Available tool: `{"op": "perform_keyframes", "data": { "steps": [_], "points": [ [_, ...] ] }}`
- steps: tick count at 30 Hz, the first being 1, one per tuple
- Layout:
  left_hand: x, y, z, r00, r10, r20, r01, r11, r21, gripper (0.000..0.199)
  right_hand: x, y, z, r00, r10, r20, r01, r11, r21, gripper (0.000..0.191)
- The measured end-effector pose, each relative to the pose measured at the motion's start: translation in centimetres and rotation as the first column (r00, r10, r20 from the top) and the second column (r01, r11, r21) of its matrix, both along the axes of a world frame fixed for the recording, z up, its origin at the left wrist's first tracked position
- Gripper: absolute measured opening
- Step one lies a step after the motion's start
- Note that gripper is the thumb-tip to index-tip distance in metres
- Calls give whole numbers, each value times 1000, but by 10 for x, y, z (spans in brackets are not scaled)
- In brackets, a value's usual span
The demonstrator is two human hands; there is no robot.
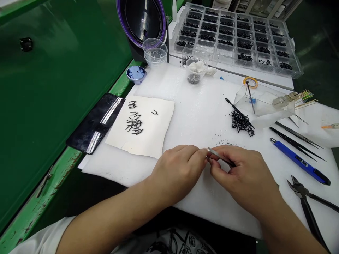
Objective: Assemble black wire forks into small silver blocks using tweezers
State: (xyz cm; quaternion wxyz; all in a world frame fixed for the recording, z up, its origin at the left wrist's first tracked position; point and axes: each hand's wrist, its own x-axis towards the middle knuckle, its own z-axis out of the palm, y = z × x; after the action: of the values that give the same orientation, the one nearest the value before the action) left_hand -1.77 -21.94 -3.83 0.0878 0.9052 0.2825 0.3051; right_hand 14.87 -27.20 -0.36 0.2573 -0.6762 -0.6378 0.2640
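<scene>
My right hand [238, 169] is closed around a thin metal tool [220, 156] whose tip points left. Against that tip rests my left hand [180, 173], its fingers pressed together; what they pinch is hidden or too small to name. Both hands meet above the front of the white foam sheet [196, 120]. Left of them, several black Y-shaped pieces [135, 122] lie on a cream paper sheet [150, 141], with one more piece [154, 112] apart from the others. Beyond my right hand is a heap of small black pieces [240, 121].
A compartment box [255, 53] of black pieces stands at the back. Clear cups [155, 53], a phone-like black slab [95, 123] and a blue tin [136, 74] sit left. Tweezers [293, 143], a blue knife [299, 161] and cutters [302, 192] lie right.
</scene>
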Motion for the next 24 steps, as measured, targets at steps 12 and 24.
{"op": "perform_keyframes", "data": {
  "steps": [12, 24],
  "points": [
    [-1, 6, 5, 999, 20, -46, -27, 989, -145, 4, -1, 5, -8, 999, 31, -26, -31, 1000, -1, 16],
    [0, 7, 8, 997, 19, -70, -42, 935, -351, 18, -7, 6, -5, 999, -4, -48, 2, 999, -46, 16]
  ]
}}
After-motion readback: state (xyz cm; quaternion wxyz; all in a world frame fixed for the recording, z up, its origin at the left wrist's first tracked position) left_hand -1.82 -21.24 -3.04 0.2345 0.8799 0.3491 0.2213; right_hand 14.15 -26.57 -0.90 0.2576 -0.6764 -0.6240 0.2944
